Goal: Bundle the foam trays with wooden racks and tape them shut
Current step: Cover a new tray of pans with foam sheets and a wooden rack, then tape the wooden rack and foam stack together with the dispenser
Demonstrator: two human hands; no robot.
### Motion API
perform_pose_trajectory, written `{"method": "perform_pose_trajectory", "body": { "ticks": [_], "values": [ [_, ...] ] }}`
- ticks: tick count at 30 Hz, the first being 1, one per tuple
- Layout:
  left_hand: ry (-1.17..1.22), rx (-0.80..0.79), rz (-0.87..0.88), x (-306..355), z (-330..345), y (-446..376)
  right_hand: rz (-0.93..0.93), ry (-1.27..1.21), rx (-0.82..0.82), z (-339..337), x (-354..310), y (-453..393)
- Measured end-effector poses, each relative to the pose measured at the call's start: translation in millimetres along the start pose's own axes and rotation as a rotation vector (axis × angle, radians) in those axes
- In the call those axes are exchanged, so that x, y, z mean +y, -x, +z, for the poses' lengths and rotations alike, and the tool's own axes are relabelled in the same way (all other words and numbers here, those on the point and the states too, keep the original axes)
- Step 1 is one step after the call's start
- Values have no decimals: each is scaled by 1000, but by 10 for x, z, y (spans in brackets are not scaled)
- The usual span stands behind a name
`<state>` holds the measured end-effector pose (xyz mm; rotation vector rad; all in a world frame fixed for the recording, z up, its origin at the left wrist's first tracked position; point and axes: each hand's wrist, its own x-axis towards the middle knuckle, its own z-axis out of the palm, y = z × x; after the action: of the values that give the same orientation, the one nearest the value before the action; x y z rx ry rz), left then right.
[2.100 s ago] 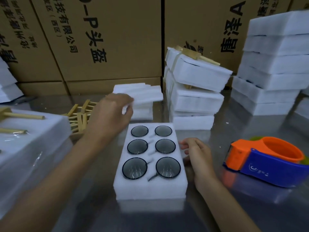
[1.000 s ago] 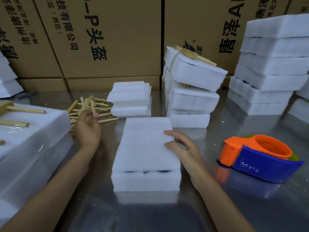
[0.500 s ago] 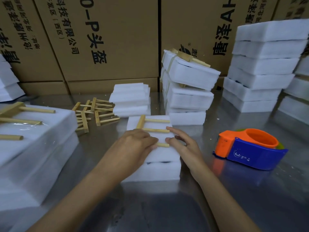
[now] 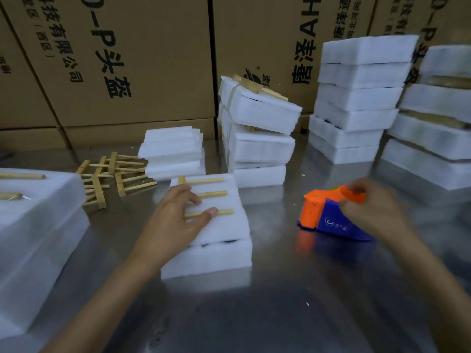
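At the centre of the steel worktop (image 4: 280, 289) we see the foam tray bundle (image 4: 216, 240): a lower tray with a foam lid laid on top, a dark gap showing between them at the near edge. On the lid lies a wooden rack (image 4: 206, 194), its three rods running toward 3 o'clock from a crossbar at the far left corner. Our left hand (image 4: 175, 220) rests flat across the rack, its fingers (image 4: 204, 216) straight and spread apart, pressing the rods down; one fingertip lies on the nearest rod.

At 3 o'clock from the bundle, well apart from it, sits the orange and blue tape dispenser (image 4: 328, 215). Our right hand (image 4: 369, 212) is on it, blurred, with fingers curled over the orange ring and the thumb against the blue side, so it grips the dispenser.

At 10 o'clock from the bundle a loose pile of wooden racks (image 4: 109, 174) lies on the worktop, beside a short stack of foam lids (image 4: 173, 154). At 12 o'clock stand taped bundles (image 4: 257, 128), the top one tilted. Taller foam stacks (image 4: 356, 98) rise at 2 o'clock, and printed cardboard boxes (image 4: 127, 59) line the back.
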<state>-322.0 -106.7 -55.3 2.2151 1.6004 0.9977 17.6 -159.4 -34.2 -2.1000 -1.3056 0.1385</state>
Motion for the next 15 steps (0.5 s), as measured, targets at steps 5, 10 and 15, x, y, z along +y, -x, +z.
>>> {"method": "perform_pose_trajectory", "body": {
  "ticks": [5, 10, 15],
  "values": [
    [78, 64, 135, 408, 64, -45, -61, 425, -205, 47, 152, -70],
    [440, -397, -51, 1046, 531, -490, -95, 369, -94, 136, 255, -66],
    [528, -728, -210, 1367, 1027, -591, -136, 391, -63, 149, 297, -72]
  ]
}}
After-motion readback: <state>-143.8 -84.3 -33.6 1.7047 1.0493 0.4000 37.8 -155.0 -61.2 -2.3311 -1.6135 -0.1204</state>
